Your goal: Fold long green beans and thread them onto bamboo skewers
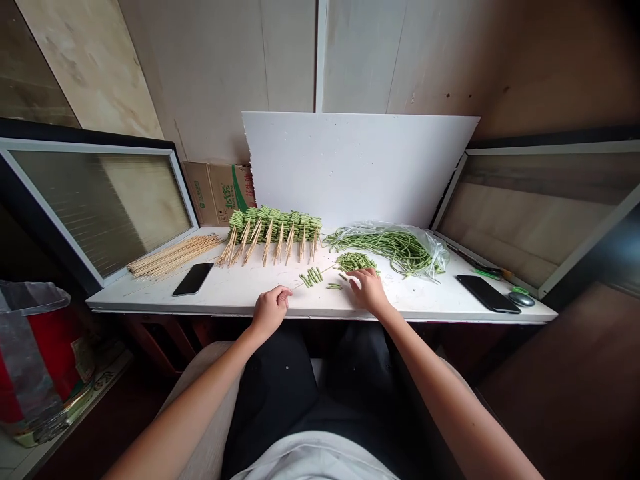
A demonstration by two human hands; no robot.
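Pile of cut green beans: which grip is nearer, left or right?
Right. The right grip is at the near edge of the bean pile, contact unclear; the left grip is farther off, to its left and closer to the person.

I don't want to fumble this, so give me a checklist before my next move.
1. Skewer in the left hand's grip: ok.
2. Bare skewer showing beyond the threaded bean pieces: ok.
3. Right hand at the cut bean pile: ok, by its near edge.
4. Right hand's grip closed on anything: cannot tell, too small.
5. Spare skewers on the table: ok, towards its left end.
6. Left phone and right phone apart from both hands: ok.
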